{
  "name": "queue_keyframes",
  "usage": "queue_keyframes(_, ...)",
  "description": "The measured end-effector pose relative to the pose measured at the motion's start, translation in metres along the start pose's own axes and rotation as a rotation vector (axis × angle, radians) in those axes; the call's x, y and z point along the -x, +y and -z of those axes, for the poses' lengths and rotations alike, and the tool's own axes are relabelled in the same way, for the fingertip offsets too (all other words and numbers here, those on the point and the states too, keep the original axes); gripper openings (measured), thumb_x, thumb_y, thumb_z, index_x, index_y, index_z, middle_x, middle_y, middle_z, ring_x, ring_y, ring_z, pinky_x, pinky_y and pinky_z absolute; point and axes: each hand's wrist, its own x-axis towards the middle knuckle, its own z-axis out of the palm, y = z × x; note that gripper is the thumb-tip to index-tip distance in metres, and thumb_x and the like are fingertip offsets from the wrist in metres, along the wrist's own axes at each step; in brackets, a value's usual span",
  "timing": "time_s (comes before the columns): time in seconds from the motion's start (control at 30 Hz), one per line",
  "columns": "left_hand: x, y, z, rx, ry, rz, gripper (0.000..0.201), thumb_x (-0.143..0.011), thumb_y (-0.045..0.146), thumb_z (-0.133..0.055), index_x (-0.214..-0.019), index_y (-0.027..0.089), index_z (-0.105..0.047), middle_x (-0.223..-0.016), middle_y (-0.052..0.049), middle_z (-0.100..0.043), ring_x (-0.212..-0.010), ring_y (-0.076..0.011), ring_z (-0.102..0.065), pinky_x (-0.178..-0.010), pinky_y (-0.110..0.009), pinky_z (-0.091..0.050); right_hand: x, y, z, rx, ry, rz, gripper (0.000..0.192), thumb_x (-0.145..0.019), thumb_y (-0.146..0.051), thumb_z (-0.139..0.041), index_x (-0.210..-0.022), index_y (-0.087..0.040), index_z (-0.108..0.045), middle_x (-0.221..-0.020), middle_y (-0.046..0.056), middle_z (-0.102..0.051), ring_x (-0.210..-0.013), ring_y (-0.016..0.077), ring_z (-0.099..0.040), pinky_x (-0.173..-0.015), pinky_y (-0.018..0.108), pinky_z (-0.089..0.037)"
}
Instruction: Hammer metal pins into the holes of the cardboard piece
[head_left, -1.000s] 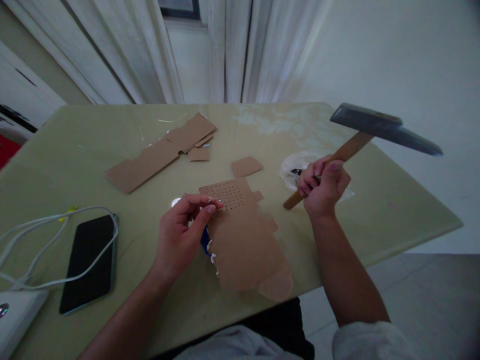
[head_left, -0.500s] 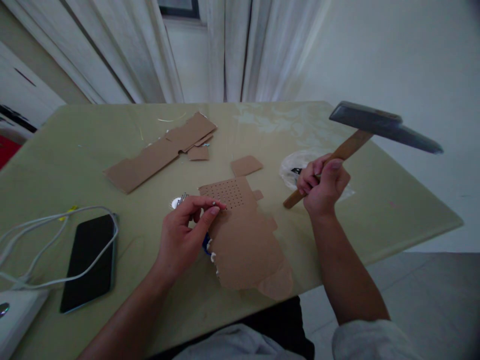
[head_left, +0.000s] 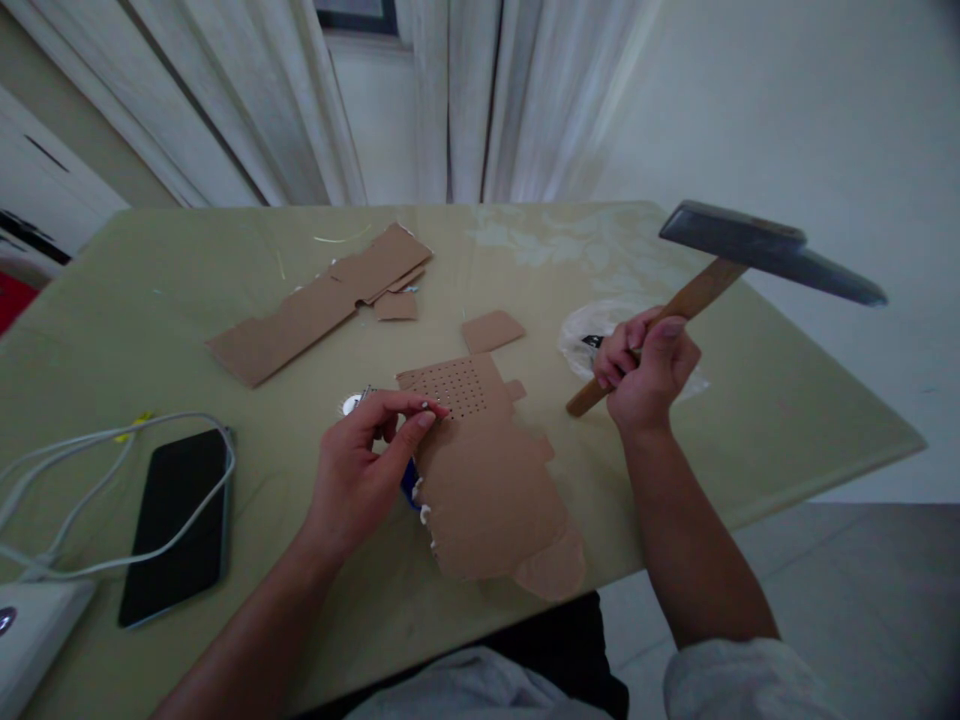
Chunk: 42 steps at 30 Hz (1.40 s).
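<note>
My right hand (head_left: 649, 372) is wrapped round the wooden handle of a hammer (head_left: 735, 245), holding it raised over the table's right side, its long dark head pointing right. Between the thumb and index finger of my left hand (head_left: 367, 460) is a nail (head_left: 425, 405); only its small head shows. Those fingertips are at the left edge of a brown cardboard piece (head_left: 495, 500), by its rows of small dark holes. A round white item (head_left: 350, 404) with thin metal pins lies just behind the left hand. Something blue (head_left: 409, 484) is partly hidden beneath the cardboard.
Long cardboard strips (head_left: 300, 325) and a small cardboard scrap (head_left: 493, 330) lie farther back. A clear plastic bag (head_left: 581, 335) sits behind my right hand. On the left are a black phone (head_left: 176, 530), a looped white cable (head_left: 82, 510) and a white box (head_left: 41, 640).
My left hand has shifted very slightly left, with the nail still pinched. The hammer and my right hand stay almost in place.
</note>
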Motion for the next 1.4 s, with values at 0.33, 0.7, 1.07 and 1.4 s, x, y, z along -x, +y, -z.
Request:
queue_keyframes(0.33,-0.0013,-0.0019,-0.0014,0.025,-0.004,0.011,0.021,-0.103,0.046,-0.079,-0.109,0.026,-0.084,-0.106,-0.005,-0.088,-0.087,-0.0220,-0.077,-0.077,-0.037,-0.061,0.0002,-0.0032,-0.0028,-0.099,0.056,-0.068,0.064,-0.094,-0.087,-0.070,-0.074,-0.030,-0.047,-0.052,-0.010,-0.025,-0.037,0.0105,-0.017,-0.034,0.028,-0.016)
queue_keyframes(0.7,-0.0028,0.0044,-0.0013,0.011,-0.003,-0.008,0.017,-0.101,0.044,-0.079,-0.104,0.027,-0.084,-0.100,-0.004,-0.087,-0.082,-0.0224,-0.076,-0.073,-0.038,-0.060,0.0011,-0.0018,-0.0016,-0.014,0.019,-0.014,0.061,-0.103,-0.083,-0.058,-0.076,-0.031,-0.042,-0.053,-0.009,-0.023,-0.037,0.0129,-0.017,-0.035,0.031,-0.017)
queue_keyframes(1.07,-0.0016,0.0020,-0.0011,0.007,-0.007,-0.011,0.020,-0.102,0.046,-0.079,-0.106,0.028,-0.085,-0.103,-0.005,-0.088,-0.085,-0.0224,-0.077,-0.075,-0.038,-0.061,0.0004,-0.0014,-0.0001,0.004,0.009,-0.021,0.062,-0.102,-0.085,-0.056,-0.076,-0.031,-0.041,-0.054,-0.008,-0.023,-0.037,0.0137,-0.017,-0.034,0.030,-0.018)
queue_keyframes(1.4,-0.0018,0.0024,-0.0015,-0.004,-0.011,-0.021,0.018,-0.102,0.045,-0.078,-0.107,0.028,-0.084,-0.103,-0.004,-0.088,-0.084,-0.0228,-0.076,-0.075,-0.039,-0.059,0.0010,-0.0001,0.0009,-0.077,0.031,-0.060,0.061,-0.098,-0.083,-0.067,-0.074,-0.030,-0.046,-0.053,-0.008,-0.025,-0.038,0.0122,-0.018,-0.034,0.030,-0.017)
